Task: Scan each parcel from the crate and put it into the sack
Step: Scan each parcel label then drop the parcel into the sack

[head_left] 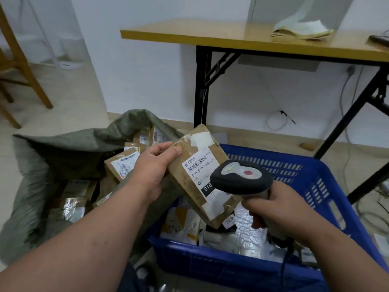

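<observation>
The parcel label [200, 172] reads "010 010 L30-551" (plus white "010" below).

Your left hand [152, 165] holds a brown cardboard parcel [202, 175] bearing a white label with black barcode stripes. Your scanner [242, 178] is black with a grey panel and 1 red button. The crate [311, 182] at right is blue; the sack [52, 157] at left is grey-green.

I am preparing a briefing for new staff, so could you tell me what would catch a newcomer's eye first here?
The brown parcel in the middle, held up by the left hand while the right hand points a grey scanner at its label. Below them on the right sits the blue crate with more parcels, and on the left the grey-green sack lies open.
</observation>
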Motion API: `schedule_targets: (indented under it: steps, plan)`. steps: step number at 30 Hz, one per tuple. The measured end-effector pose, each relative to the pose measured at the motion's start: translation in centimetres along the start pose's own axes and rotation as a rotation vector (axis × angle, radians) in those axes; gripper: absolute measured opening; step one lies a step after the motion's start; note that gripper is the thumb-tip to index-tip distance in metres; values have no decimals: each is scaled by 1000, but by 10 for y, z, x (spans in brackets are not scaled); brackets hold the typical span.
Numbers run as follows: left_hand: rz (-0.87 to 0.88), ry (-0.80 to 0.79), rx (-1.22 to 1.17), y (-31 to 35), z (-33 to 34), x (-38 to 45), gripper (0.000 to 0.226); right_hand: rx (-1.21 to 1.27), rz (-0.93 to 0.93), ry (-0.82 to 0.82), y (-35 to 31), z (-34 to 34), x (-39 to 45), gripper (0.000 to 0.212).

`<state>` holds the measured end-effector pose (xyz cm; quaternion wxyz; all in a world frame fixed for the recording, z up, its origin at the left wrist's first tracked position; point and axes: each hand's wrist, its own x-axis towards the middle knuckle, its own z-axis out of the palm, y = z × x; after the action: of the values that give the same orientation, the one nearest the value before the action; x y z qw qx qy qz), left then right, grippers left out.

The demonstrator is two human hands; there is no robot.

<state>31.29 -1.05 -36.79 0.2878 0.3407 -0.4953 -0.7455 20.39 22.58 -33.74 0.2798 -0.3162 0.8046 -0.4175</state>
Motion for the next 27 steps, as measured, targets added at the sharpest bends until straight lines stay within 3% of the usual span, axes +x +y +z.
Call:
schedule_targets:
  steps: [27]
  plan:
    - [29, 17, 45, 1, -24, 4, 35, -74, 0, 9, -29, 27, 2, 14]
